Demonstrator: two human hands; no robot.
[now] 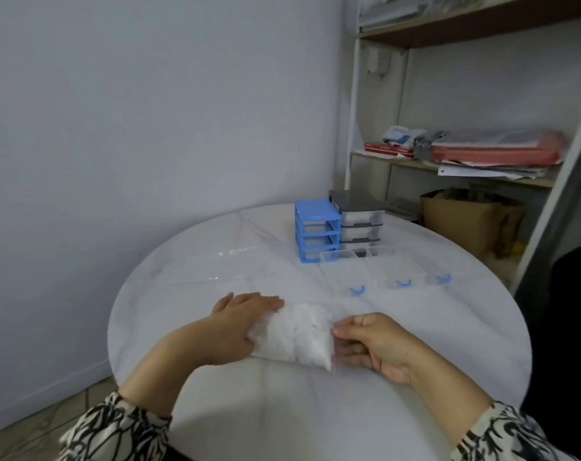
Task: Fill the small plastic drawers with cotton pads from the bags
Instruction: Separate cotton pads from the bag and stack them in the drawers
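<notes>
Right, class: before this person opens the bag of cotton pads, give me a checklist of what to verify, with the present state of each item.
1. Bag of cotton pads lies on the table: ok.
2. Left hand steadies the bag's left end, fingers flat on it: ok.
3. Right hand has a grip on the bag's right edge, pinching the plastic: ok.
4. Bag already open: cannot tell, the edge is too blurred.
5. Clear drawers with blue handles are out on the table, ready to fill: ok.
6. Blue frame stands empty of drawers, beside the grey drawer unit: ok.
</notes>
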